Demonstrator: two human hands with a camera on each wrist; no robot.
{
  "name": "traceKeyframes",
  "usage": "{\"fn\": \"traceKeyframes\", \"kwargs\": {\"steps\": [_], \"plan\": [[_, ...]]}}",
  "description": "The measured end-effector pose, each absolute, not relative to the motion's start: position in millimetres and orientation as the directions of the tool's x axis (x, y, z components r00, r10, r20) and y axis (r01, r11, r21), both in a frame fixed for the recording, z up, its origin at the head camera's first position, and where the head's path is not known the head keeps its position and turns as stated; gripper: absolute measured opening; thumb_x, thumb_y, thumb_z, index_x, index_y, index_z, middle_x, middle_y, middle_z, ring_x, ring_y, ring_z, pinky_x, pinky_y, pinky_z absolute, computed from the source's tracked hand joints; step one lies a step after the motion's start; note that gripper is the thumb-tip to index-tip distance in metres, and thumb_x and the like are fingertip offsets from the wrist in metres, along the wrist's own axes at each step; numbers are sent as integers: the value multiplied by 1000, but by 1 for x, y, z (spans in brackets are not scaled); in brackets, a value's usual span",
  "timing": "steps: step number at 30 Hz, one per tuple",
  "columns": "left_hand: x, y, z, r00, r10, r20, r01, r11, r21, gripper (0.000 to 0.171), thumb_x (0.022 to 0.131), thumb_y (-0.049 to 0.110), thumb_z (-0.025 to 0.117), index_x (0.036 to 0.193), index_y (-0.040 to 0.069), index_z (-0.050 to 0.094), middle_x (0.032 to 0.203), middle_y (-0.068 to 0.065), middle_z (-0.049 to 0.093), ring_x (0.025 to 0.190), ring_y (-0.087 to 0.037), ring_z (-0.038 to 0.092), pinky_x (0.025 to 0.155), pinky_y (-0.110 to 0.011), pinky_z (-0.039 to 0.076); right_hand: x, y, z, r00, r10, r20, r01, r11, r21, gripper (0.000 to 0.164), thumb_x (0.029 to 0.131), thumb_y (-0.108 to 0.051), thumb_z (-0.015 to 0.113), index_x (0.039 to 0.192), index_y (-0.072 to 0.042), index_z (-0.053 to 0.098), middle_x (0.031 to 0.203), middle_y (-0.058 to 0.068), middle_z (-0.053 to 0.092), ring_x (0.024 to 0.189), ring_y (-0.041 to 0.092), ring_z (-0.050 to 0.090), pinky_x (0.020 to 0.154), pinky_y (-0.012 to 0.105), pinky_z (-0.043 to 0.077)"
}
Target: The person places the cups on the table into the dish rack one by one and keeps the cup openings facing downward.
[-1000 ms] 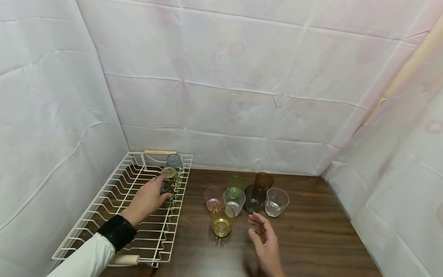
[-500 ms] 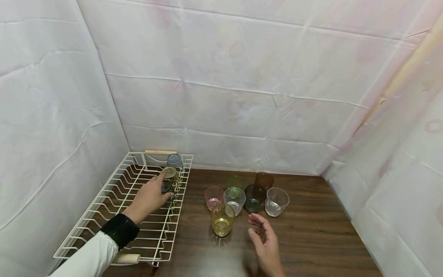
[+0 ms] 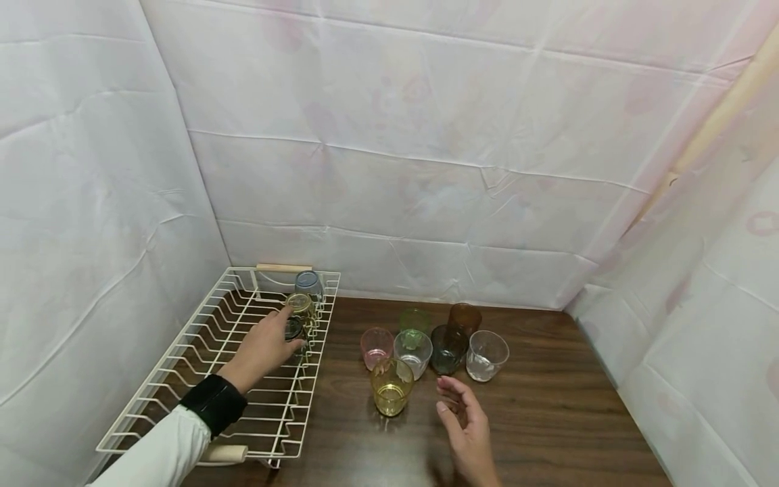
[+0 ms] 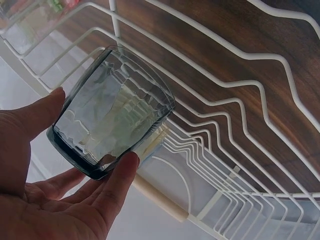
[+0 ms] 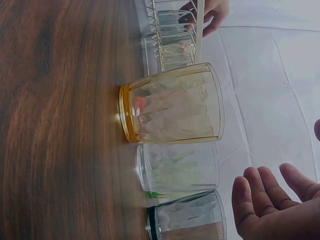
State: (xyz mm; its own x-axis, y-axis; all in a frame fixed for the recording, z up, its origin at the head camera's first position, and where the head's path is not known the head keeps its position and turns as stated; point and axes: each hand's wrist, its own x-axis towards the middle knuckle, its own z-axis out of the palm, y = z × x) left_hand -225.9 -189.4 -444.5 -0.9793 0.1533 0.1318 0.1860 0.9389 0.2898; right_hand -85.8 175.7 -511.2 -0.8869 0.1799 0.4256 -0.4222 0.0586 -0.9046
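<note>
A dark grey-tinted glass (image 4: 112, 112) stands upside down in the white wire dish rack (image 3: 176, 368). My left hand (image 3: 262, 352) holds it near its base, thumb on one side and fingers on the other. Behind it in the rack are an upturned yellowish glass (image 3: 299, 304) and an upturned blue glass (image 3: 308, 284). My right hand (image 3: 468, 433) hovers over the table with fingers loosely bent and nothing in them. Nearest to it are a yellow glass (image 3: 391, 392), a dark glass (image 3: 447, 352) and a clear glass (image 3: 485, 358), all upright.
More upright glasses stand grouped on the brown wooden table (image 3: 548, 419): pink (image 3: 375, 348), clear (image 3: 414, 352), green (image 3: 415, 321) and brown (image 3: 465, 318). Wooden handles (image 3: 225, 453) sit at the rack's ends. White sheeting (image 3: 389, 169) hangs at the back and both sides.
Both hands keep nearly the same place, the left still at the dark glass in the rack. The head view has shifted very slightly.
</note>
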Motion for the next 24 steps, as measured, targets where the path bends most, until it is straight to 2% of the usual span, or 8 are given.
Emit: {"fn": "traceKeyframes", "kwargs": {"steps": [14, 24], "plan": [[-227, -190, -445, -982, 150, 119, 179, 939, 295, 81, 92, 33, 85, 153, -6, 48, 137, -38, 62, 125, -56, 63, 102, -67, 54, -86, 176, -513, -890, 179, 420, -415, 66, -907, 35, 95, 18, 60, 130, 15, 61, 126, -8, 72, 114, 2, 69, 98, 15, 57], [-226, -191, -445, -981, 158, 109, 183, 940, 289, 82, 92, 33, 84, 153, -9, 48, 139, -39, 60, 125, -57, 62, 102, -67, 54, -86, 176, -514, -886, 176, 428, -423, 68, -903, 35, 95, 18, 60, 129, 15, 61, 125, -10, 72, 114, 1, 69, 98, 17, 58]]}}
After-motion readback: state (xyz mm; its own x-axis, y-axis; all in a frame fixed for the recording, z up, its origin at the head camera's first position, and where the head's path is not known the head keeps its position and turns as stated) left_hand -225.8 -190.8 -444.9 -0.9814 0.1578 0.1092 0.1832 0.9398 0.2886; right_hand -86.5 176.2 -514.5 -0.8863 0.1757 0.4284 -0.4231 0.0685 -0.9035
